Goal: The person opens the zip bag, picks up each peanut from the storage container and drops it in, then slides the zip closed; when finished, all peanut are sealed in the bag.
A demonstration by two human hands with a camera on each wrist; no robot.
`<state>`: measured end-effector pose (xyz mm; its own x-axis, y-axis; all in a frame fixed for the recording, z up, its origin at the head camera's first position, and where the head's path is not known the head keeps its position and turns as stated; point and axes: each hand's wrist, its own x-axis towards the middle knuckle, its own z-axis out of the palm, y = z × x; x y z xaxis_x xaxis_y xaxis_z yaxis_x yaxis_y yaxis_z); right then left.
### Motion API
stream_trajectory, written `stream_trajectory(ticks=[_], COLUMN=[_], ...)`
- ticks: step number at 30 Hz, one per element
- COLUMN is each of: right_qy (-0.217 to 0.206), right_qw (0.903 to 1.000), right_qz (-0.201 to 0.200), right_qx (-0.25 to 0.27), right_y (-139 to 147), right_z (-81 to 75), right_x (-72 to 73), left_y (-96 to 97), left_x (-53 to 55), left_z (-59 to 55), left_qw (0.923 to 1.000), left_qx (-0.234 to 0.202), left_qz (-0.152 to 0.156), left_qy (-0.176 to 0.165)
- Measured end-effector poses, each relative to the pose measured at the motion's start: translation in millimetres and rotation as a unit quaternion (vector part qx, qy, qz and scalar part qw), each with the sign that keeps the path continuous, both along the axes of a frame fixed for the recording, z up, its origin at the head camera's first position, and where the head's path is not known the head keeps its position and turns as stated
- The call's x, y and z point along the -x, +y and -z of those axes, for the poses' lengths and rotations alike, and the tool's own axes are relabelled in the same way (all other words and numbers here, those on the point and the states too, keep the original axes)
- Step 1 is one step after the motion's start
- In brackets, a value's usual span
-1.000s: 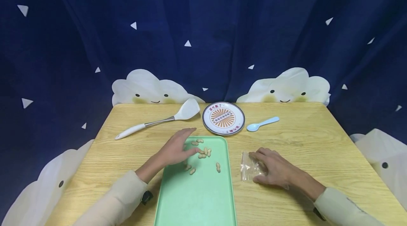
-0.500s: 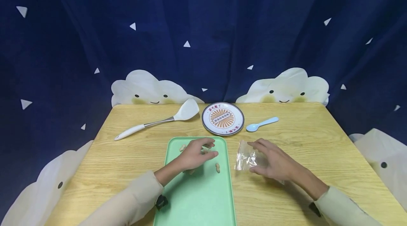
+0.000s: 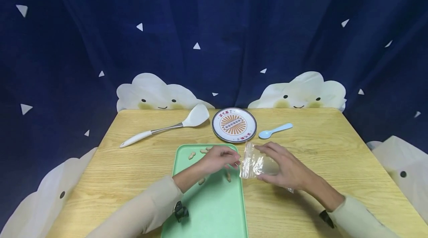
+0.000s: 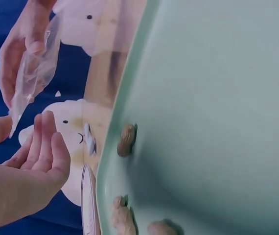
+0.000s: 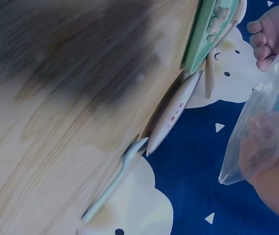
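Your right hand (image 3: 287, 169) grips the clear bag (image 3: 255, 161) just right of the frame's lower centre. Your left hand (image 3: 218, 159), thumb and fingers apart, is at its mouth, near peanuts (image 3: 192, 155) on the green tray (image 3: 215, 208).

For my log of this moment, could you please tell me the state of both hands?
Left hand: open, by the edge of the clear plastic zip bag.
Right hand: holding that bag.
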<state>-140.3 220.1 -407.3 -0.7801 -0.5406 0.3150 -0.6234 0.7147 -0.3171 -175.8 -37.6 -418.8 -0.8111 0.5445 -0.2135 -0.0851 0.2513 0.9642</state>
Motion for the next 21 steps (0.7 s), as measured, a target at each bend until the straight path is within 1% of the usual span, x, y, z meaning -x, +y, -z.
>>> stream_trajectory(ticks=[2, 4, 8, 11, 16, 21], right_qy=[0.005, 0.008, 0.009, 0.010, 0.013, 0.003], right_qw=[0.9999, 0.9999, 0.9998, 0.9998, 0.9996, 0.9997], right_qz=[-0.006, -0.008, -0.008, -0.010, -0.013, -0.009], right_qx=[0.007, 0.012, 0.016, 0.017, 0.020, 0.022], right_y=[-1.8, -3.1, -2.6, -1.3, 0.0, 0.4], right_z=[-0.6, -1.2, -1.1, 0.8, 4.4, 6.1], right_x=[-1.4, -2.7, -4.2, -4.3, -4.6, -5.5], left_y=[1.9, 3.6, 6.4, 8.5, 10.6, 12.5], left_x=[-0.1, -0.8, -1.8, -1.5, -1.2, -1.5], left_z=[0.4, 0.1, -1.8, -3.0, -4.2, -4.6], left_qw=[0.9997, 0.9993, 0.9980, 0.9976, 0.9983, 0.9981], left_qx=[-0.011, -0.018, -0.044, -0.054, -0.047, -0.047], left_qz=[-0.003, -0.006, -0.001, 0.007, 0.016, 0.019], left_qy=[-0.020, -0.032, -0.045, -0.043, -0.032, -0.036])
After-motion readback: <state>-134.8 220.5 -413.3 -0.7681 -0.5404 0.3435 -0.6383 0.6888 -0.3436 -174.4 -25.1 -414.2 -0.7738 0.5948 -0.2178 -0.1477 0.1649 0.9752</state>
